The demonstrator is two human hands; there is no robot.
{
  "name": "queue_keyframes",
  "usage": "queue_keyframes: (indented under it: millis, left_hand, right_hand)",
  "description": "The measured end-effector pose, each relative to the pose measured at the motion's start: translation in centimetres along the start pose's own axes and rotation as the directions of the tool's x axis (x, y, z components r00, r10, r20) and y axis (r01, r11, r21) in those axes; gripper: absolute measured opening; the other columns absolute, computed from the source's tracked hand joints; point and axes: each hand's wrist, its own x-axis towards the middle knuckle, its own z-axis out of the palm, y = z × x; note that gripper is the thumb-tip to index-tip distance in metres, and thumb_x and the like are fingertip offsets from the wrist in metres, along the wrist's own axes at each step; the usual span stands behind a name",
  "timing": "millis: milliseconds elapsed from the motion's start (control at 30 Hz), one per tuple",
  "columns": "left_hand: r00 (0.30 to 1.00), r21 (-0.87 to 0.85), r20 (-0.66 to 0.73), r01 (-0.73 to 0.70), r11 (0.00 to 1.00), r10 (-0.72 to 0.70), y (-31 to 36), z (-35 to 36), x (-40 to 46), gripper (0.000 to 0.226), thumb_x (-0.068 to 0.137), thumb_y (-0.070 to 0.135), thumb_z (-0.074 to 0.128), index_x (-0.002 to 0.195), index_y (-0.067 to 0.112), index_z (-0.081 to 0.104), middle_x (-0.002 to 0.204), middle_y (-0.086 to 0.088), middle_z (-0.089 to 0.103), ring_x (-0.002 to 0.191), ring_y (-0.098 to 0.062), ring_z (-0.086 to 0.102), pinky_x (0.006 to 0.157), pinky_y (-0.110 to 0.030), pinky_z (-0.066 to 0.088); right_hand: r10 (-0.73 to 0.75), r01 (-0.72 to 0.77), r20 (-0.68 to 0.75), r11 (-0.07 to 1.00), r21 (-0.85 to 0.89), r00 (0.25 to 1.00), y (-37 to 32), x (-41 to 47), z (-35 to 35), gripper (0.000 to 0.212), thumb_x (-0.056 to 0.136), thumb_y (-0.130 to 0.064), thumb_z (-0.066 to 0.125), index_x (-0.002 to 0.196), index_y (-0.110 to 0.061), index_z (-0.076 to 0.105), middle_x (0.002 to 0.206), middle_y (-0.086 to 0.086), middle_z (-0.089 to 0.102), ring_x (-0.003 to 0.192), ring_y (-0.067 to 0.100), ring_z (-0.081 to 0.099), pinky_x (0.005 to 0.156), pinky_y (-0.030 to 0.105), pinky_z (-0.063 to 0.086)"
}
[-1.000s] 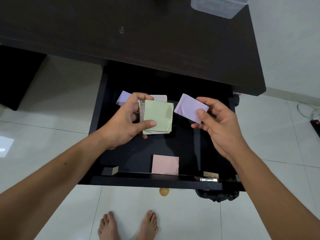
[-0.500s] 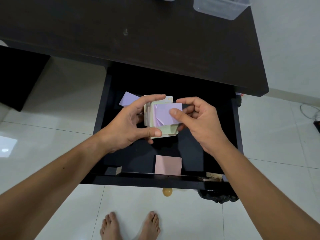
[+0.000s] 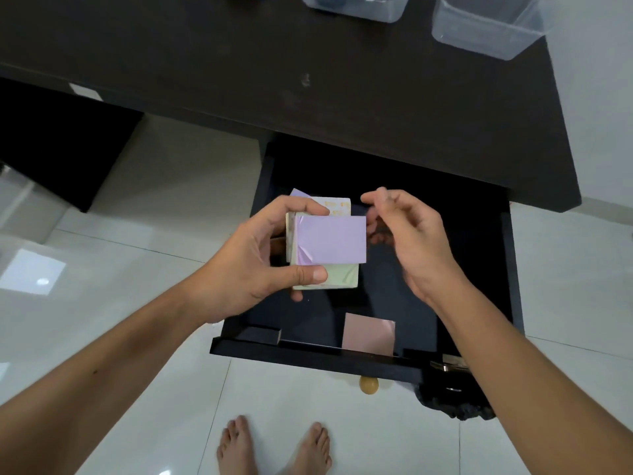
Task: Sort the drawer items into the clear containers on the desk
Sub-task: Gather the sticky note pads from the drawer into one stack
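Orange print on card (image 3: 337,205), illegible; no brands.

No legible text in view; white card (image 3: 337,204) at the back of the held stack carries orange-yellow printed marks, too blurred to read; no other labels, brands or numbers seen.

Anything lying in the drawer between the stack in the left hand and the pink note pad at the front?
No. In the head view, only bare dark drawer floor shows between the stack of note pads in the left hand and the pink note pad.
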Motion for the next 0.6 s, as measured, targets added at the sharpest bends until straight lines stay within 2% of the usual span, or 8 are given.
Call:
queue_keyframes:
  millis: [67,167,300,333,433,500,600]
  left_hand:
    - [1.000,-0.015,0.016,0.026,1.000,-0.026,-0.4,0.1,-0.9,0.064,0.077,0.004,0.086,0.129,0.032,0.060,0.132,0.003,0.062,0.110,-0.028,0.067,0.064,-0.047,0.062]
    - [0.996,-0.004,0.059,0.073,0.997,-0.073,-1.3,0.8,-1.8,0.064,0.082,-0.005,0.083,0.130,0.030,0.059,0.133,0.003,0.062,0.107,-0.027,0.068,0.065,-0.046,0.062]
    - [0.992,0.041,0.095,0.084,0.996,-0.087,-1.7,1.1,-2.3,0.062,0.086,-0.006,0.080,0.130,0.031,0.057,0.134,0.003,0.061,0.105,-0.023,0.068,0.066,-0.045,0.062]
    - [0.993,0.040,0.086,0.080,0.996,-0.083,-1.7,1.0,-2.3,0.062,0.087,-0.006,0.080,0.131,0.031,0.057,0.134,0.003,0.061,0.106,-0.024,0.068,0.066,-0.046,0.062]
    - [0.995,0.029,0.066,0.070,0.997,-0.072,-1.6,0.9,-2.2,0.061,0.087,-0.005,0.080,0.129,0.033,0.057,0.135,0.005,0.061,0.109,-0.024,0.068,0.069,-0.048,0.063]
    - [0.995,0.028,0.068,0.071,0.997,-0.072,-1.7,0.9,-2.3,0.061,0.087,-0.005,0.080,0.129,0.033,0.058,0.133,0.006,0.062,0.109,-0.023,0.068,0.069,-0.049,0.063]
    - [0.995,0.032,0.069,0.074,0.997,-0.076,-1.7,0.9,-2.2,0.061,0.087,-0.004,0.080,0.129,0.033,0.057,0.133,0.007,0.062,0.109,-0.022,0.069,0.069,-0.049,0.063]
  right_hand:
    - [-0.036,0.039,0.025,0.994,-0.100,0.999,1.2,1.1,0.6,0.006,0.097,-0.027,0.075,0.101,-0.023,0.077,0.089,-0.003,0.073,0.087,0.015,0.067,0.083,0.039,0.058]
    - [-0.018,0.038,0.080,0.966,-0.258,0.997,2.8,2.9,1.5,0.022,0.088,-0.022,0.085,0.105,-0.030,0.076,0.093,-0.005,0.072,0.089,0.012,0.066,0.089,0.041,0.057]
    - [-0.042,0.105,0.150,0.893,-0.438,0.988,4.1,4.4,2.5,0.045,0.080,-0.028,0.091,0.121,-0.029,0.074,0.108,-0.004,0.068,0.097,0.005,0.062,0.086,0.015,0.044]
    - [-0.057,0.125,0.153,0.868,-0.481,0.987,4.3,4.8,2.7,0.052,0.078,-0.029,0.093,0.126,-0.027,0.073,0.109,-0.003,0.066,0.099,0.006,0.060,0.084,0.012,0.041]
    - [-0.080,0.160,0.158,0.785,-0.598,0.984,5.0,5.5,3.1,0.067,0.075,-0.037,0.094,0.135,-0.021,0.069,0.109,-0.002,0.058,0.102,0.017,0.054,0.080,0.016,0.039]
    - [-0.083,0.165,0.159,0.764,-0.624,0.984,5.3,5.7,3.0,0.067,0.075,-0.039,0.093,0.135,-0.020,0.070,0.107,-0.001,0.055,0.102,0.017,0.051,0.079,0.016,0.037]
    - [-0.083,0.158,0.150,0.775,-0.612,0.985,5.2,5.7,2.9,0.057,0.074,-0.031,0.095,0.125,-0.019,0.074,0.106,-0.003,0.053,0.096,0.013,0.049,0.075,0.011,0.036]
